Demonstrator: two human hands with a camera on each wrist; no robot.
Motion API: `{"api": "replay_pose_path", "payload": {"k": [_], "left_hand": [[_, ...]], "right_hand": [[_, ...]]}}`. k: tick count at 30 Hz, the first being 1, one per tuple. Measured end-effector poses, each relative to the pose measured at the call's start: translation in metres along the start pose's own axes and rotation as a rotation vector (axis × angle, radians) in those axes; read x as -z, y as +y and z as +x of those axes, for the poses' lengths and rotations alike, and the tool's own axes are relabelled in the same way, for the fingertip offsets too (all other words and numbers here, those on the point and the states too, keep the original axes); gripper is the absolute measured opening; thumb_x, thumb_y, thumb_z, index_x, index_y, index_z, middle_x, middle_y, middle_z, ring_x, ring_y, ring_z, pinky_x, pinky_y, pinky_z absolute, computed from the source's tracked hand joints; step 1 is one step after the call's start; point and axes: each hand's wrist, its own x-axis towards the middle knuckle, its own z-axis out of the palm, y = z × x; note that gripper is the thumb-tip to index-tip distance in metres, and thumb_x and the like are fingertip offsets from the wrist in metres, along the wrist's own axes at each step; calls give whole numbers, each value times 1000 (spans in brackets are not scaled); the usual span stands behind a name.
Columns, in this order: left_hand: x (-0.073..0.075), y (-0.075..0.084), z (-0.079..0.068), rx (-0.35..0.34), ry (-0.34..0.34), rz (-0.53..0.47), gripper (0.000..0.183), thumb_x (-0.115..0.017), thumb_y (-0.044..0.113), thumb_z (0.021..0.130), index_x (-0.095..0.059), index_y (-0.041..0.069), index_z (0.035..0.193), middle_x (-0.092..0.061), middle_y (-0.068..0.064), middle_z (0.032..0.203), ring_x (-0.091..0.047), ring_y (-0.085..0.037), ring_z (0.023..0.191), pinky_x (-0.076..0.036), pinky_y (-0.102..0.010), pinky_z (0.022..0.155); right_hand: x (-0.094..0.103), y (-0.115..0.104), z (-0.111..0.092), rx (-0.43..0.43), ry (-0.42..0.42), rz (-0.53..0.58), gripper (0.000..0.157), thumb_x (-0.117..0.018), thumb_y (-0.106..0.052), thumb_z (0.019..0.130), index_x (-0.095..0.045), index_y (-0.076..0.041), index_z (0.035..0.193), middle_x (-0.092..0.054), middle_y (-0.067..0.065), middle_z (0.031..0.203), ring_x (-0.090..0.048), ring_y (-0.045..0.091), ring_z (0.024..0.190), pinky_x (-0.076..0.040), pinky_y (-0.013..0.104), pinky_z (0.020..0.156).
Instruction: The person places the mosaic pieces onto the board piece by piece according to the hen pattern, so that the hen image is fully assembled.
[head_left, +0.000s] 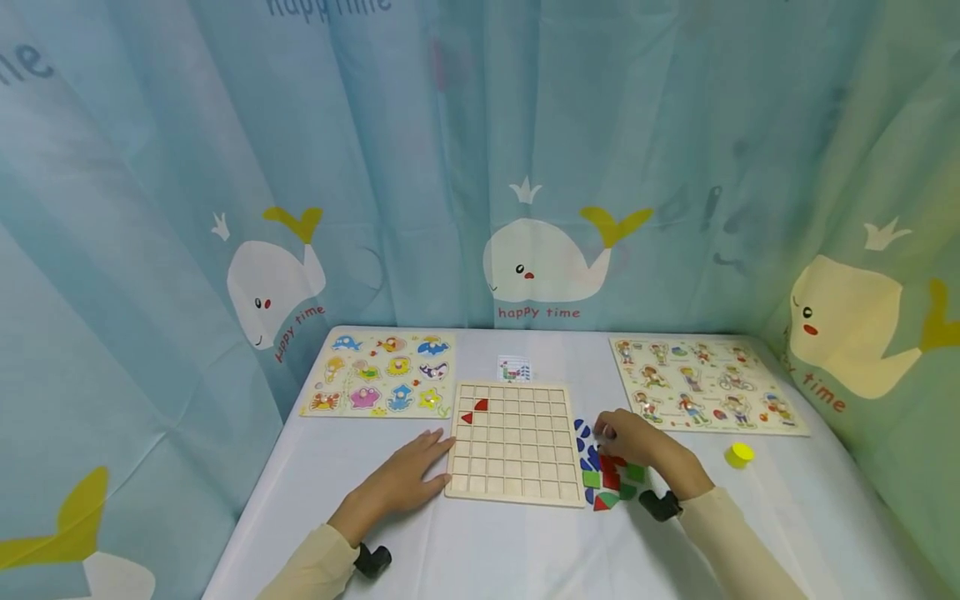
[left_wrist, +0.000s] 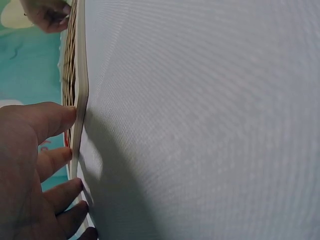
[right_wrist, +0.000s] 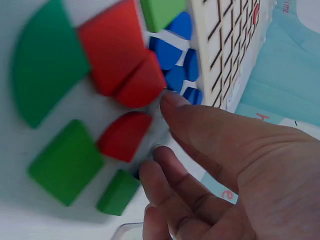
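A wooden grid board (head_left: 521, 435) lies on the white table, with two red pieces (head_left: 482, 405) in cells near its upper left. My left hand (head_left: 405, 473) rests against the board's left edge; in the left wrist view its fingertips (left_wrist: 64, 159) touch the rim. Over a group of loose red, green and blue pieces right of the board is my right hand (head_left: 633, 437). In the right wrist view its thumb (right_wrist: 200, 117) and bent fingers stand apart, with no piece visible between them. A red quarter-round piece (right_wrist: 126, 136) and a green piece (right_wrist: 119, 192) lie near the fingertips.
A small printed pattern card (head_left: 514, 368) lies behind the board. A sea-animal puzzle (head_left: 378, 375) is at the back left, and a puzzle with figures (head_left: 708, 385) at the back right. Near it stands a yellow cylinder (head_left: 739, 455). A whale-print curtain (head_left: 420, 167) encloses the table.
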Motion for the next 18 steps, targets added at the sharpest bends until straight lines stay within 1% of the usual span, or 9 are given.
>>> {"api": "replay_pose_path", "payload": {"k": [3, 7, 11, 14, 18], "left_hand": [[0, 1, -1, 1, 1, -6, 63, -61, 40, 106, -44, 18, 162, -35, -11, 171, -30, -36, 159, -31, -58, 127], [0, 2, -2, 2, 1, -4, 63, -61, 40, 106, -44, 18, 162, -36, -11, 171, -30, -36, 159, -31, -58, 127], [1, 2, -1, 1, 0, -2, 63, -61, 39, 106, -44, 17, 162, -35, -11, 171, -30, -36, 159, -31, -57, 127], [1, 3, -1, 1, -1, -2, 63, -61, 39, 106, -44, 17, 162, -35, -11, 171, -29, -36, 159, -31, -57, 127], [2, 4, -1, 6, -4, -4, 62, -61, 39, 106, -44, 17, 162, -35, -11, 171, -29, -36, 159, -31, -58, 127]], "right_hand": [[-4, 7, 0, -2, 11, -1, 20, -75, -7, 94, -68, -4, 113, -64, 12, 102, -60, 26, 92, -57, 48, 82], [-12, 13, 5, -15, 66, -31, 17, -72, -10, 98, -68, -3, 113, -65, 10, 99, -61, 22, 87, -57, 44, 79], [-17, 17, 9, -59, 120, -45, 23, -69, -17, 102, -67, -1, 118, -67, 10, 99, -63, 21, 86, -59, 42, 78], [-17, 17, 8, -38, 133, -19, 28, -71, -14, 99, -65, 1, 122, -65, 12, 102, -62, 23, 89, -59, 45, 80], [-15, 17, 6, -17, 127, 8, 27, -72, -7, 96, -67, -2, 122, -62, 12, 106, -61, 25, 95, -59, 47, 85]]}}
